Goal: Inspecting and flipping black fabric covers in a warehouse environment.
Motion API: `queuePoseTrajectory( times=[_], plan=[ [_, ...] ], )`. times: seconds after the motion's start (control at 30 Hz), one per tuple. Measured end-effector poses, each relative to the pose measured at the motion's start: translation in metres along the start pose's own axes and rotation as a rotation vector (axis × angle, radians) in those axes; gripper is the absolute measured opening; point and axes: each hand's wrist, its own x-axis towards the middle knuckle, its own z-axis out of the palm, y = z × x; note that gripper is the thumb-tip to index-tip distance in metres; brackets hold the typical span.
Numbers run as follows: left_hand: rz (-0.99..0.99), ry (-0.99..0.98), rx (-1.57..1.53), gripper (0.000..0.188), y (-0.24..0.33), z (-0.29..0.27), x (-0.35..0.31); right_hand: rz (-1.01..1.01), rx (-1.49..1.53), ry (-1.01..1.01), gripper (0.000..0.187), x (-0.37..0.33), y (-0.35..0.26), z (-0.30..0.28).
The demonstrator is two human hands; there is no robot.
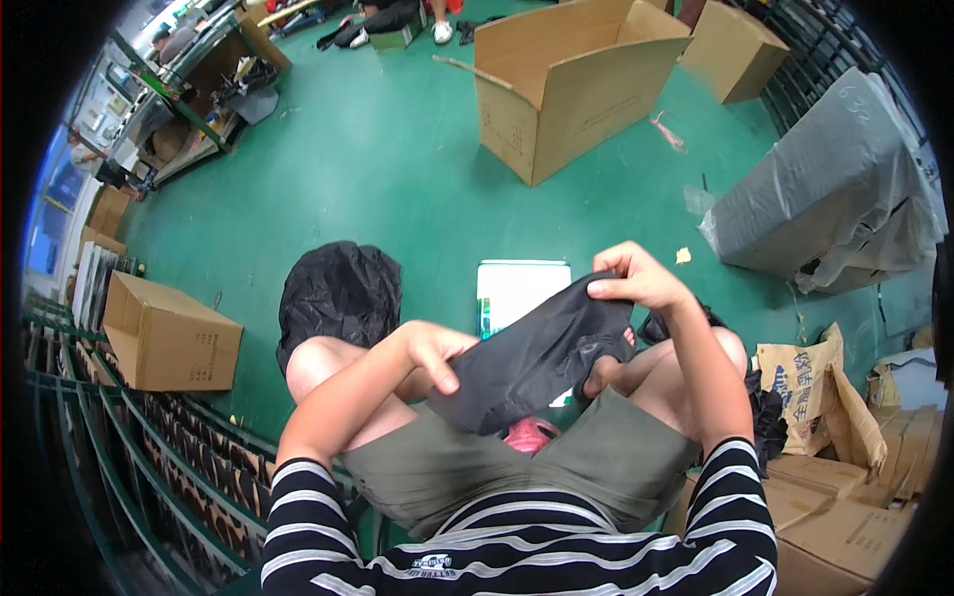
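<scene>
A piece of thin black fabric (517,363) is stretched at a slant over my lap. My left hand (437,353) grips its lower left end, thumb on top. At the upper right end, my right hand (636,278) pinches the edge between thumb and fingers. Whether it is a bag, a sleeve or a flat cloth I cannot tell. Behind it on the floor lies a flat white box (522,283) with green marks, partly covered. Something pink (529,434) shows below the fabric, between my thighs. By my left knee sits a crumpled black bundle (338,298).
A large open carton (596,109) stands ahead, with another carton (733,55) behind it. To the right is a grey plastic-wrapped block (820,179). A brown paper sack (800,392) and cartons (845,536) lie near right. Left are a carton (174,333) and green metal racks (109,447).
</scene>
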Motion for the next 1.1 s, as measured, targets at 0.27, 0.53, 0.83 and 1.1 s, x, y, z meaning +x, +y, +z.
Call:
queuePoseTrajectory(
  times=[0.27,0.53,0.83,1.1],
  plan=[
    [-0.344,-0.046,0.361,0.029,-0.010,0.064,-0.044,0.161,0.168,-0.376,0.012,-0.088,0.051,0.085],
    [-0.431,0.713,0.052,0.020,-0.029,-0.033,-0.028,0.538,0.104,-0.071,0.014,-0.046,0.167,0.067],
    [-0.222,1.243,0.187,0.016,-0.089,-0.203,-0.040,0.318,-0.357,0.508,0.022,0.053,0.310,0.006],
    [0.141,1.568,0.273,0.016,-0.070,-0.254,-0.032,0.382,0.025,0.740,0.019,0.104,0.301,-0.021]
  ],
)
